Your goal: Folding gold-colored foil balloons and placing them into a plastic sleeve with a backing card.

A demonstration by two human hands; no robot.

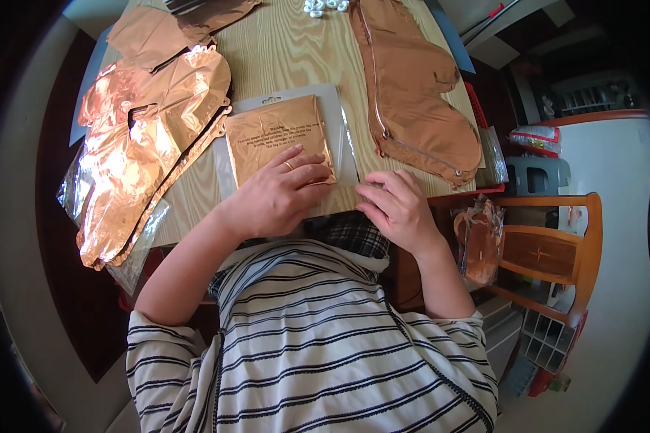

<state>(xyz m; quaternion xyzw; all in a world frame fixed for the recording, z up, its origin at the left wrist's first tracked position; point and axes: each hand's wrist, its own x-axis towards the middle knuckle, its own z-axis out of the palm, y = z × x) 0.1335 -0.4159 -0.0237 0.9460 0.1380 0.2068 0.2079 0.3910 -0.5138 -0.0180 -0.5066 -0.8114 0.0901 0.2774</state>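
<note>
A flat, folded copper-coloured foil piece (pixel 274 137) with dark print lies in a clear plastic bag (pixel 328 105) at the table's near edge. The bag has a hanging hole at its far end. My left hand (pixel 289 187) rests on the foil's near part, fingers stretched out flat, a ring on one of them. Just beyond the bag's near right corner, my right hand (pixel 396 206) has its fingers curled in, with thumb and forefinger close together. Whether they pinch the bag's edge is hidden.
Shiny copper foil balloons (pixel 152 137) lie flat on the left, over more clear plastic. A matte copper-coloured boot-shaped piece (pixel 415 108) with a silvery cord lies at right. Small white rings (pixel 325 7) sit at the far edge. A wooden chair (pixel 545 249) stands right.
</note>
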